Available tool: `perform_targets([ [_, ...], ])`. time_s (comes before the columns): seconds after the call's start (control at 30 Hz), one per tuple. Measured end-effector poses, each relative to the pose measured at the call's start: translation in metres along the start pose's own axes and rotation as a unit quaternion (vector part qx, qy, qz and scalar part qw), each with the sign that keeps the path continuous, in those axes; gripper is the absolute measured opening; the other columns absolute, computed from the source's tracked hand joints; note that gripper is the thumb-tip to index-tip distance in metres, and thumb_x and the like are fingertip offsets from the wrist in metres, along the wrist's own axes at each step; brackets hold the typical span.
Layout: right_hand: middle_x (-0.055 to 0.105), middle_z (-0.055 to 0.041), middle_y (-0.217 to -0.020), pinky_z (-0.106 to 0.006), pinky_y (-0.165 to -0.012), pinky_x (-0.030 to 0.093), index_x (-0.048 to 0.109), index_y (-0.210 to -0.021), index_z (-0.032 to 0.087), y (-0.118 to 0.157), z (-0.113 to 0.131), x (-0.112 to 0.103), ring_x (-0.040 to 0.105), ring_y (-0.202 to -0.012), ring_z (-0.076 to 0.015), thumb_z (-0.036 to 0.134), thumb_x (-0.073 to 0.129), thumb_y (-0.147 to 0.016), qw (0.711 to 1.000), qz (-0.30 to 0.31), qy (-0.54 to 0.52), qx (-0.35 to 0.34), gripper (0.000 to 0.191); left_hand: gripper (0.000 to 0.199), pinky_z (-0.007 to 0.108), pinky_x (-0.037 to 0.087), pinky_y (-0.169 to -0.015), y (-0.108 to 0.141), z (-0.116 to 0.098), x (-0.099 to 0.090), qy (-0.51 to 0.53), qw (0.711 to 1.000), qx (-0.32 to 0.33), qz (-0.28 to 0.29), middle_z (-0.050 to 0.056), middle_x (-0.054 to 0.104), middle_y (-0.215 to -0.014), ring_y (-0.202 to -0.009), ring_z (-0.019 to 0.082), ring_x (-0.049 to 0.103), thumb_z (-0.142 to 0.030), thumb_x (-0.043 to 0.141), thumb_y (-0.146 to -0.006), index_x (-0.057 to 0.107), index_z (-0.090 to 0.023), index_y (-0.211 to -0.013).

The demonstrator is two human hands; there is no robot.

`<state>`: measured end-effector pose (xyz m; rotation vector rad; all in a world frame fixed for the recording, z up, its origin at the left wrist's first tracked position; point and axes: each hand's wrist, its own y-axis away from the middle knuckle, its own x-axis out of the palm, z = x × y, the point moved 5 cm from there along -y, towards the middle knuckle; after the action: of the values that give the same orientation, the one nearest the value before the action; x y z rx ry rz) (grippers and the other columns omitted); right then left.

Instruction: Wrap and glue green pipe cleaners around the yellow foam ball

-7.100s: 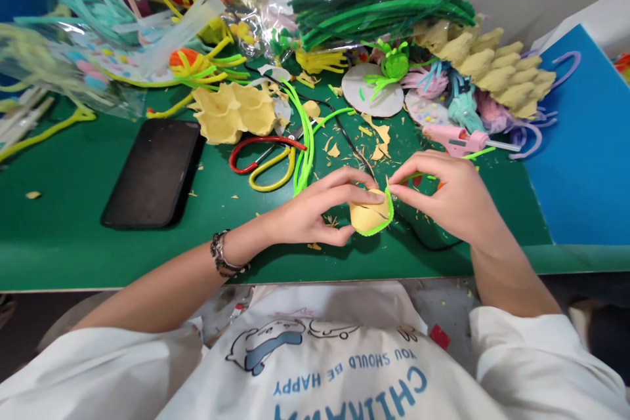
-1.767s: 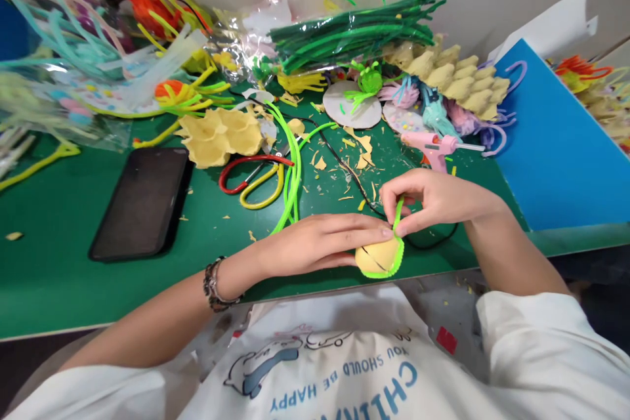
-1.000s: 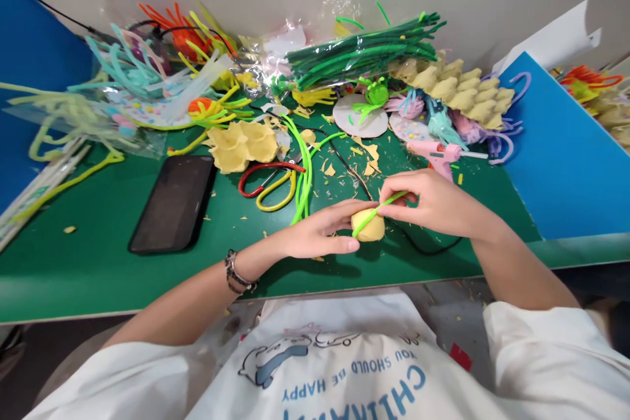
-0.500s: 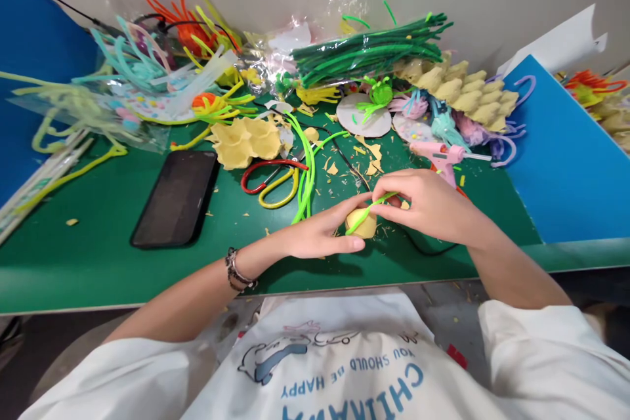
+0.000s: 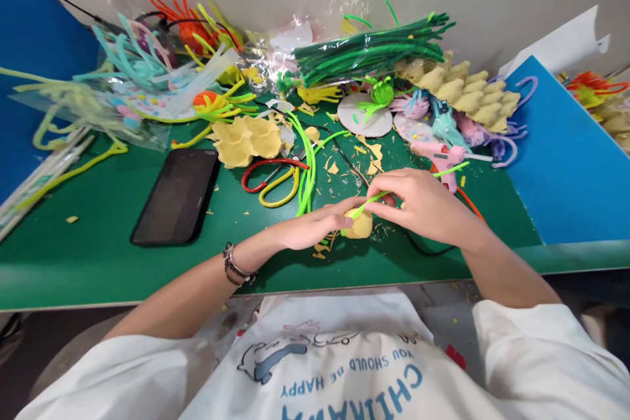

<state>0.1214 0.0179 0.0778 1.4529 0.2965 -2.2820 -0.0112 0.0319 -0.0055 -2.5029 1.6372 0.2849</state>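
Observation:
Between my hands is a small yellow egg-carton cup (image 5: 360, 227), low over the green table. My left hand (image 5: 322, 222) grips it from the left, its thumb pressing the end of a bright green pipe cleaner (image 5: 373, 199) onto the cup. My right hand (image 5: 411, 202) pinches that same pipe cleaner just above the cup, and its free end sticks out beyond the knuckles toward the pink glue gun (image 5: 444, 156). Several loose green pipe cleaners (image 5: 308, 177) lie past my left hand, beside scissors (image 5: 278, 185) with red and yellow handles.
A black phone (image 5: 174, 197) lies at left. Behind are a yellow egg-carton piece (image 5: 247, 142), a bagged bundle of dark green pipe cleaners (image 5: 369, 52), an egg tray (image 5: 465, 93) and a green pipe-cleaner figure (image 5: 380, 93). Blue panels (image 5: 573, 157) border the sides; yellow scraps (image 5: 373, 151) litter the table.
My left thumb has moved up onto the cup and the pipe cleaner's end. The pipe cleaner's free end now shows beyond my right hand. The cup has shifted slightly left.

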Motion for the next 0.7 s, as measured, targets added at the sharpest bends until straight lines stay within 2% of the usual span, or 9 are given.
perform_targets([
  [0.1,0.062,-0.0022,-0.072,-0.026,-0.064,0.031,0.061,-0.076,0.017,0.002,-0.002,0.000,0.053,-0.070,-0.0144,0.029,0.058,-0.088,1.000,0.002,-0.006,0.005,0.018,0.057,0.047,0.039,-0.109,0.000,0.001,0.000,-0.002,1.000,-0.018,0.007,0.011,0.052,-0.144,-0.126,0.029,0.052,-0.041,0.032,-0.091,0.040,-0.018,-0.142],
  [0.23,0.062,-0.0020,-0.072,-0.026,-0.065,0.032,0.062,-0.077,0.017,0.004,-0.003,0.001,0.052,-0.068,-0.0139,0.031,0.057,-0.089,1.000,-0.001,-0.007,0.004,0.019,0.054,0.047,0.040,-0.105,0.002,0.003,-0.001,-0.057,0.997,-0.039,-0.020,0.010,0.053,-0.141,-0.120,0.029,0.050,-0.044,0.033,-0.091,0.042,-0.020,-0.140],
  [0.37,0.062,-0.0016,-0.072,-0.026,-0.064,0.032,0.063,-0.078,0.018,0.007,-0.004,0.002,0.052,-0.067,-0.0133,0.033,0.057,-0.090,1.000,-0.008,-0.010,0.001,0.019,0.051,0.047,0.040,-0.104,0.003,0.001,-0.001,-0.096,0.994,-0.034,-0.037,0.008,0.058,-0.132,-0.112,0.027,0.049,-0.045,0.034,-0.092,0.046,-0.022,-0.135],
  [0.7,0.057,0.0003,-0.065,-0.025,-0.065,0.034,0.062,-0.077,0.018,0.013,0.001,0.001,0.050,-0.064,-0.0125,0.032,0.055,-0.092,0.999,-0.034,0.001,-0.031,0.021,0.038,0.045,0.036,-0.099,-0.001,-0.013,0.001,-0.128,0.990,0.003,-0.061,0.009,0.063,-0.112,-0.104,0.023,0.052,-0.035,0.034,-0.089,0.050,-0.018,-0.119],
])
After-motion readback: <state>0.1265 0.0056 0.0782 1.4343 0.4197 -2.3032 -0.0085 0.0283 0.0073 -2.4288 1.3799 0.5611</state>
